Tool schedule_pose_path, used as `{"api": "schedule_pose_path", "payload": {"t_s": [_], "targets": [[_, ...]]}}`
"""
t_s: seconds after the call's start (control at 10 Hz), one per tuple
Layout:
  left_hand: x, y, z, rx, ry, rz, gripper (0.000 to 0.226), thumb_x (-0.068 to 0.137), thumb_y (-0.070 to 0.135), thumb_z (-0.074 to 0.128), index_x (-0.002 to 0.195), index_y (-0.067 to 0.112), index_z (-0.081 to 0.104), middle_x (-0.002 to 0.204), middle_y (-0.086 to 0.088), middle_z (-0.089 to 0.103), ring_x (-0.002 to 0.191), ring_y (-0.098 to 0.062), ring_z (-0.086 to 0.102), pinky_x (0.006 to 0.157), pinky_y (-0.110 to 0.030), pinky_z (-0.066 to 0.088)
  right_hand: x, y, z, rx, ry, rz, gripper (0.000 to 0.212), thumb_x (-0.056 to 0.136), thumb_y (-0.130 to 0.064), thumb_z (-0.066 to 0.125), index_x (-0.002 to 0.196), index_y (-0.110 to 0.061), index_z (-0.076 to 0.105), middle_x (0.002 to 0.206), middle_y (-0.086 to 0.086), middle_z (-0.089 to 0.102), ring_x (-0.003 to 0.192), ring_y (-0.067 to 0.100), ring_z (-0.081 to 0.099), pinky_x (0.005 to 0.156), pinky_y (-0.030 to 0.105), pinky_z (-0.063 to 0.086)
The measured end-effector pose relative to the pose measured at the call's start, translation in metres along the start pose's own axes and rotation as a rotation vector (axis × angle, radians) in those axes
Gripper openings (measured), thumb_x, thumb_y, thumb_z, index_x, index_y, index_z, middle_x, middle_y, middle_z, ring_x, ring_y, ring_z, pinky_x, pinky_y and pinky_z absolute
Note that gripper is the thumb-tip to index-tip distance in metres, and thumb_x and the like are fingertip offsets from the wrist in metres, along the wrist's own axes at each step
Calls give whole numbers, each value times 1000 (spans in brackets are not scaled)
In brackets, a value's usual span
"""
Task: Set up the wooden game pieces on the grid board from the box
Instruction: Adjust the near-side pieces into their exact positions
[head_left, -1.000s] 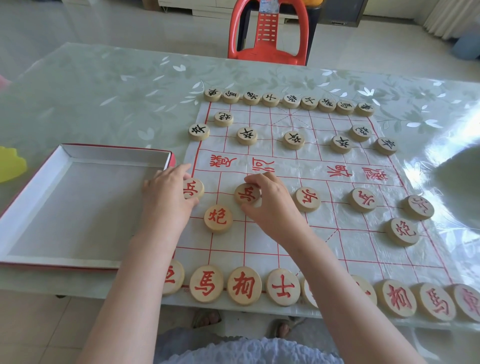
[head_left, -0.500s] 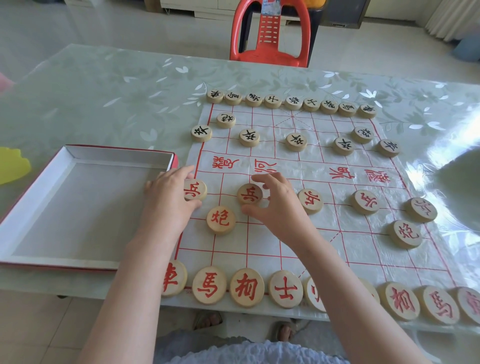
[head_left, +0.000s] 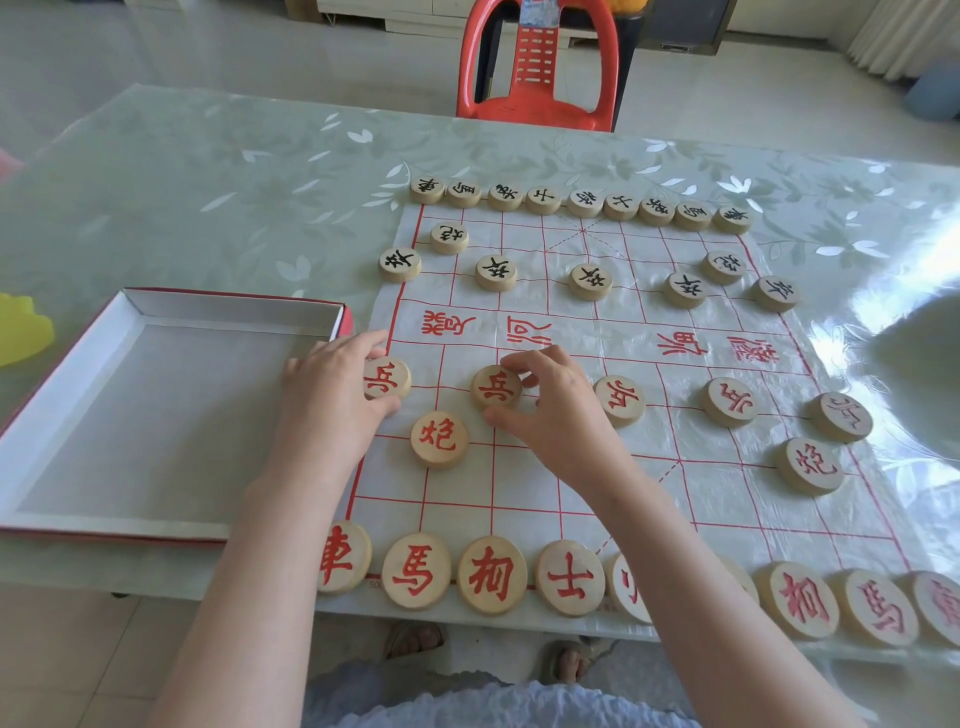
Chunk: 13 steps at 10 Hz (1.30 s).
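Observation:
A white grid board (head_left: 587, 467) with red lines lies on the table. Round wooden pieces stand on it: black-lettered ones along the far rows, red-lettered ones along the near rows. My left hand (head_left: 332, 400) pinches the leftmost red soldier piece (head_left: 387, 378) at the board's left edge. My right hand (head_left: 561, 410) pinches the second red soldier piece (head_left: 496, 387) between thumb and fingers. A red cannon piece (head_left: 439, 439) sits just below, between my hands. The white box (head_left: 150, 410) with a red rim lies left of the board, holding nothing.
A red plastic chair (head_left: 540, 67) stands behind the table's far edge. A yellow object (head_left: 21, 330) sits at the far left. The near row of red pieces (head_left: 491, 574) lines the table's front edge. Other red soldiers (head_left: 727, 402) and a cannon (head_left: 810, 465) stand to the right.
The second red soldier piece has turned under my right hand's fingers, so its character now reads upright. My left hand stays on the leftmost soldier.

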<state>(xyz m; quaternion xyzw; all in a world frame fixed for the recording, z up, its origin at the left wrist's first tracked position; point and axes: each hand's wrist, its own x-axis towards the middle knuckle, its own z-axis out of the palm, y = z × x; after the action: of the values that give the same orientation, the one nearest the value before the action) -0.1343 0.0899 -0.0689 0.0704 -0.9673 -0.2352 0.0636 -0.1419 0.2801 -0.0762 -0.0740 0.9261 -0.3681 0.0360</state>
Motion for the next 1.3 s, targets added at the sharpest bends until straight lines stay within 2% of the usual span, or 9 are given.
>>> {"api": "schedule_pose_path", "payload": {"t_s": [0.4,1.0,1.1,1.2,1.3], "targets": [[-1,3,0,23,7,-17,61,74,18,75,129,21,50,123,3,60,118,-22,47,89,-34,28,-1,1,1,11,5,-6,52,79,-23,70,127,-17,50,122,-2,46,116,17,43,100,28,39],[-3,9,-4,57,-34,-27,59,74,20,75,128,20,51,125,-2,58,119,-23,46,90,-35,29,-1,1,2,-1,-1,-11,55,79,-24,69,129,-18,47,125,-2,43,117,17,42,99,28,39],[-4,15,-8,-24,-3,0,63,71,19,78,128,18,53,127,-6,55,119,-24,45,95,-31,32,-4,-3,-3,15,20,-21,58,80,-27,69,132,-21,43,130,-2,41,120,16,41,100,30,39],[-6,35,-9,-120,96,86,53,75,15,74,124,16,57,123,-5,59,116,-22,50,97,-27,33,-10,-1,-25,21,93,-55,51,80,-25,69,127,-22,50,123,-5,46,111,12,45,93,22,36],[-13,68,2,-171,59,221,45,78,16,70,122,19,58,120,1,61,113,-19,53,100,-30,36,-20,20,-61,13,145,-6,40,82,-18,66,120,-22,57,114,-8,50,102,10,47,84,16,33]]}}
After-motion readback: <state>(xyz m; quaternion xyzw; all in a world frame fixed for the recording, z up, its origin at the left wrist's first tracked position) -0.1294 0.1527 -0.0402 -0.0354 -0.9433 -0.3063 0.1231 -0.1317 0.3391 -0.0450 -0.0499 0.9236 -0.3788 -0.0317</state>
